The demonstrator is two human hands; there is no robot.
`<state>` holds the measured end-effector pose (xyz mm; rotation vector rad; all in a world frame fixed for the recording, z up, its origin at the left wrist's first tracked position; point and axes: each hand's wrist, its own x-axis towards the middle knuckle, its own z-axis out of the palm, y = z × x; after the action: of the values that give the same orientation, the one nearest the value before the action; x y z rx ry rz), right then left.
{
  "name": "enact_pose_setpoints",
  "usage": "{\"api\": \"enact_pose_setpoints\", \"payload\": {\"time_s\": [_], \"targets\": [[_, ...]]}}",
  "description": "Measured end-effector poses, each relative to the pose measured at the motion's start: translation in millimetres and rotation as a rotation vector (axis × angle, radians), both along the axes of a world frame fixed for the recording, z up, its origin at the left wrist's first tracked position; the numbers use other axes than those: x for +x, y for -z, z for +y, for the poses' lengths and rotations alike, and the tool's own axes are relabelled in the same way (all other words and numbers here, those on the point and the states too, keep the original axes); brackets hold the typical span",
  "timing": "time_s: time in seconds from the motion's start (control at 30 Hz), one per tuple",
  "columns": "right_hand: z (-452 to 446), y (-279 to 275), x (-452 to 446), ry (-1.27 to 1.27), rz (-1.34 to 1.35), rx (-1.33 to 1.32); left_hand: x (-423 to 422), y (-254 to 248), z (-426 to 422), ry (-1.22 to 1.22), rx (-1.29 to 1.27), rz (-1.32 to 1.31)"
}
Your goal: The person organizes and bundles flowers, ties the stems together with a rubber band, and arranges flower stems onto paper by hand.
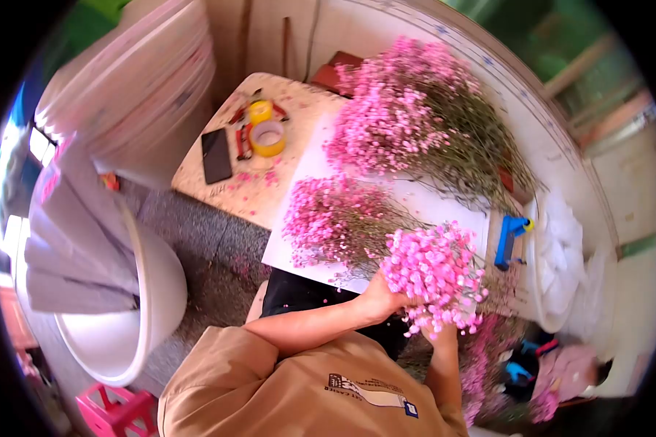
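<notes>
A bunch of small pink flowers (434,273) is held close to my body, over the near edge of a white sheet (448,207). My left hand (386,295) is closed around the bunch at its left side, its fingertips hidden by the blossoms. Below the flower heads, my right hand (441,333) is mostly covered by them, and its fingers cannot be made out. A smaller pile of pink flowers (335,218) lies on the sheet just beyond my left hand. Farther back rests a large heap of pink flowers (408,109) with long green stems.
A black phone (216,156), tape rolls (268,137) and red-handled tools (243,141) lie on the wooden table (197,171). A blue tape dispenser (512,240) is at the right. White tub (164,277) and pink stool (116,411) stand left; a person (565,371) is lower right.
</notes>
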<state>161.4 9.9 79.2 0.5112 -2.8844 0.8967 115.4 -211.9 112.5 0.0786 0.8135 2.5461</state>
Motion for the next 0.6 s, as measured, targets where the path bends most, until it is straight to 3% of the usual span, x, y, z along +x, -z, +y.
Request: {"api": "enact_pose_setpoints", "payload": {"time_s": [0.1,0.13,0.17,0.23,0.33,0.37,0.43,0.47,0.5,0.57,0.6], "targets": [[-12.3,-53.5,-25.9,-0.084,0.087,-0.025,-3.3,-12.7,-19.0,0.139,-0.041,0.166],[-16.5,-69.0,-34.9,-0.107,0.073,-0.036,-8.6,-7.4,-21.4,0.036,-0.124,0.425],[-21.3,-81.8,-45.1,-0.133,0.048,-0.047,-12.0,-2.3,-25.9,0.012,-0.107,0.417],[-31.3,-104.3,-65.3,-0.198,-0.028,-0.057,-15.8,11.0,-43.7,-0.163,-0.334,0.598],[-53.7,-128.4,-96.3,-0.308,-0.198,-0.079,-16.1,40.9,-71.0,0.059,-0.674,0.624],[-62.3,-132.5,-107.4,-0.355,-0.275,-0.069,-12.8,48.2,-74.8,0.101,-0.781,0.657],[-82.5,-136.8,-130.3,-0.443,-0.446,-0.041,2.1,54.2,-82.2,-0.131,-0.69,0.922],[-93.8,-134.6,-141.7,-0.491,-0.532,-0.013,3.4,46.6,-88.8,-0.007,-0.488,0.95],[-106.6,-127.8,-153.1,-0.529,-0.612,0.021,4.5,34.9,-89.7,0.334,-0.693,0.868],[-131.3,-99.1,-174.4,-0.557,-0.763,0.106,13.4,46.8,-75.2,0.107,-0.73,1.037],[-140.9,-77.2,-183.9,-0.508,-0.841,0.143,9.0,34.8,-84.4,0.178,-0.742,1.038]]}}
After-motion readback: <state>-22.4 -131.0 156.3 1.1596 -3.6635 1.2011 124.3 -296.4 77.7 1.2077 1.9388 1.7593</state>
